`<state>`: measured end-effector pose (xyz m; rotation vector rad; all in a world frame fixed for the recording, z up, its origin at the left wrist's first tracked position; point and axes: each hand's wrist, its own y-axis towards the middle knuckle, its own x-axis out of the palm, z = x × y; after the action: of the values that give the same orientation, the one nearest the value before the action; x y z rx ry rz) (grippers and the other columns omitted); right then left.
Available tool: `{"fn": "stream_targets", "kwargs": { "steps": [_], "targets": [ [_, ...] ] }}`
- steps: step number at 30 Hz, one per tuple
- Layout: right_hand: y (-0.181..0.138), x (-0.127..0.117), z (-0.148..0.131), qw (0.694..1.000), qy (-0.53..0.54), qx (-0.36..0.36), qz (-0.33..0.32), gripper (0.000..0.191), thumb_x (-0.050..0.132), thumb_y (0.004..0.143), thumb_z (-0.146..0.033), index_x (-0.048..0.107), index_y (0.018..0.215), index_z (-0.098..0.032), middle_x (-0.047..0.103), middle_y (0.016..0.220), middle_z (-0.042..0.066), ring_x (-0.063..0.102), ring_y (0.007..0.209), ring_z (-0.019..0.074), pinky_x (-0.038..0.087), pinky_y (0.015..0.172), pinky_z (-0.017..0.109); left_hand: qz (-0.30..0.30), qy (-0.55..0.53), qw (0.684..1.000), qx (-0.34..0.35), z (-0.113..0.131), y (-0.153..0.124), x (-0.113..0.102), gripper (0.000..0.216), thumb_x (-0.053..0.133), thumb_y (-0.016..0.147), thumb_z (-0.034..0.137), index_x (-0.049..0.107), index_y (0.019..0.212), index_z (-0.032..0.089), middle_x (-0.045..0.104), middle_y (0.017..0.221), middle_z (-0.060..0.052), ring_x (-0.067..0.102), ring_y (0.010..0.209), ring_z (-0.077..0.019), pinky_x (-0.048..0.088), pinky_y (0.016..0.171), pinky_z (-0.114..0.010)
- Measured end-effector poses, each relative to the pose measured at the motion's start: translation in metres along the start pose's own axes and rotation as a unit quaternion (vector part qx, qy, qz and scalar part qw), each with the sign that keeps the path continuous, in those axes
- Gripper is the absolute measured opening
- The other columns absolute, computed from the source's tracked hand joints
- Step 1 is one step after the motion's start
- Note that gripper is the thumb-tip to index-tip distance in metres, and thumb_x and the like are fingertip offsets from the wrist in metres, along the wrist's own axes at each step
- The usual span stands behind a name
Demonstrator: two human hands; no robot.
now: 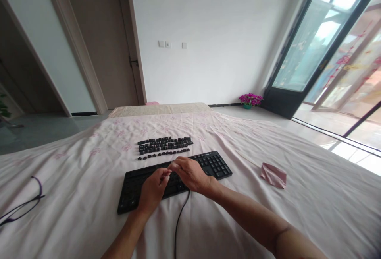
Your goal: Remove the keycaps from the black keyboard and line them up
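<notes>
A black keyboard lies at a slant on the pink cloth, many of its keycaps off on the left and middle, while the number pad at its right end still has keys. Above its middle, my left hand is closed in a pinch. My right hand meets it there, fingers bent and pressed together at the left fingertips. Whatever the fingers hold is hidden or too small to name. Just beyond the keyboard, loose black keycaps stand in several rows. A black cable runs from the keyboard toward me.
The pale pink flowered cloth covers the wide surface. A folded pink cloth lies at the right, and glasses with dark frames at the left edge. Beyond are a pot of purple flowers, a closed door and a glass door.
</notes>
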<state>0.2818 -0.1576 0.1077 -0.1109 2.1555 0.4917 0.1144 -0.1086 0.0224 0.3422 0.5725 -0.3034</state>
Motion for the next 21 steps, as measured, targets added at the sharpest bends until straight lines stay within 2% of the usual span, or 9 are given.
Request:
{"fn": "stream_targets", "kwargs": {
  "steps": [4,9,13,17,21],
  "targets": [
    [-0.003,-0.005,-0.001,1.000,-0.006,-0.013,-0.009,0.045,0.025,0.101,-0.035,0.066,0.091,-0.021,0.064,0.086,0.003,0.059,0.082,0.0138,0.041,0.077,0.023,-0.003,0.017,1.000,0.009,-0.001,0.000,0.000,0.022,0.046,0.085,0.022,0.063,0.100,0.022,0.069,0.102,-0.002,0.064,0.089,-0.0160,0.046,0.080,-0.028],
    [-0.011,-0.014,0.002,0.998,-0.052,-0.010,0.018,0.041,0.026,0.101,-0.032,0.065,0.090,-0.022,0.063,0.078,0.001,0.056,0.076,0.0138,0.039,0.074,0.024,-0.001,0.038,0.999,0.020,0.002,-0.001,0.000,0.023,0.047,0.084,0.017,0.062,0.100,0.022,0.067,0.101,-0.002,0.062,0.088,-0.0159,0.045,0.083,-0.029],
    [-0.010,-0.015,0.022,0.996,0.066,0.042,0.047,0.038,0.030,0.099,-0.035,0.065,0.094,-0.021,0.064,0.078,0.000,0.058,0.073,0.0128,0.042,0.070,0.023,0.013,0.053,0.998,0.038,0.005,-0.004,0.001,0.022,0.050,0.082,0.015,0.063,0.099,0.023,0.064,0.098,-0.001,0.061,0.085,-0.0154,0.046,0.081,-0.029],
    [-0.006,-0.009,0.047,0.974,0.175,0.139,0.044,0.025,0.051,0.089,-0.038,0.063,0.100,-0.019,0.066,0.081,0.001,0.059,0.065,0.0130,0.046,0.059,0.022,0.010,0.042,0.997,0.057,0.007,-0.006,0.000,0.024,0.056,0.079,0.014,0.063,0.100,0.024,0.062,0.099,-0.001,0.061,0.084,-0.0152,0.047,0.080,-0.028],
    [-0.006,-0.003,0.053,0.971,0.198,0.127,0.041,0.021,0.057,0.082,-0.029,0.065,0.098,-0.019,0.067,0.087,0.001,0.060,0.069,0.0133,0.048,0.063,0.023,-0.003,0.053,0.997,0.052,0.007,-0.005,-0.001,0.028,0.059,0.078,0.014,0.063,0.103,0.025,0.062,0.101,-0.001,0.060,0.083,-0.0155,0.048,0.080,-0.029]
  ]
}}
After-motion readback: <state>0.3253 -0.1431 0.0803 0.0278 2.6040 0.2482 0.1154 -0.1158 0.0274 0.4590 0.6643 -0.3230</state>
